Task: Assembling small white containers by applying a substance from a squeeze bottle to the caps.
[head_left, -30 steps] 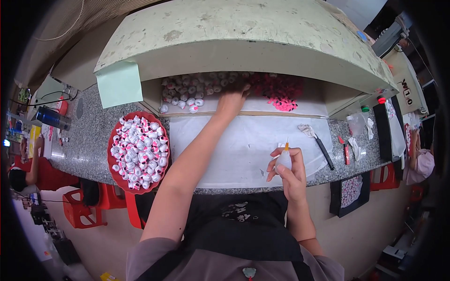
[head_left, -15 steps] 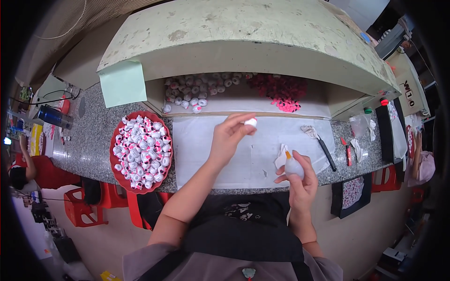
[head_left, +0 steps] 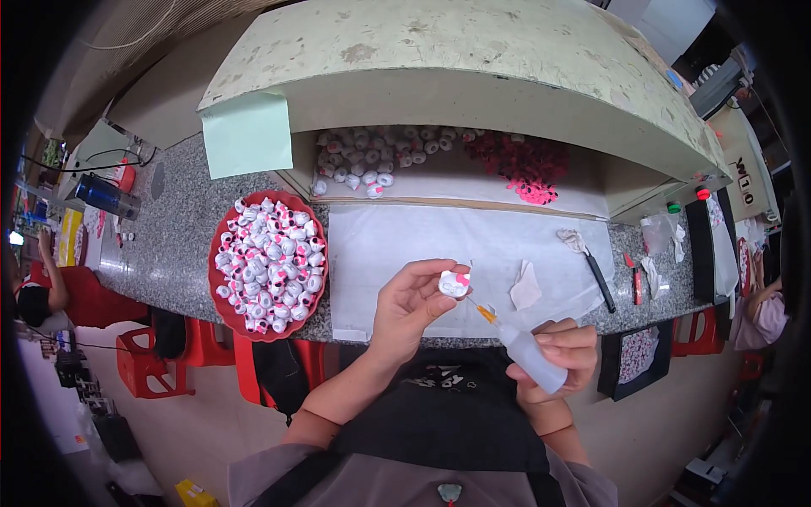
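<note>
Between the thumb and fingers of my left hand (head_left: 401, 308) is a small white cat-head figurine (head_left: 454, 284) with a pink bow. My right hand (head_left: 568, 357) is wrapped round a translucent squeeze bottle (head_left: 532, 359). The bottle's orange needle tip (head_left: 486, 313) slants up and left, with its thin needle close to the figurine; I cannot tell whether they touch. Under my hands lies a white sheet (head_left: 372, 245). To the left, a red scalloped bowl (head_left: 221, 296) is heaped with similar white and pink figurines (head_left: 270, 262).
A low pale-green shelf (head_left: 456, 93) spans the back, holding white pieces (head_left: 363, 152) and a pile of pink pieces (head_left: 532, 182). On the right lie a crumpled tissue (head_left: 525, 286), a black-handled tool (head_left: 600, 283) and a red cutter (head_left: 637, 286). A black tray (head_left: 612, 372) sits lower right.
My left hand has come nearer to me with the figurine, away from the shelf edge. My right hand has lowered and turned the bottle, bringing its tip toward the figurine.
</note>
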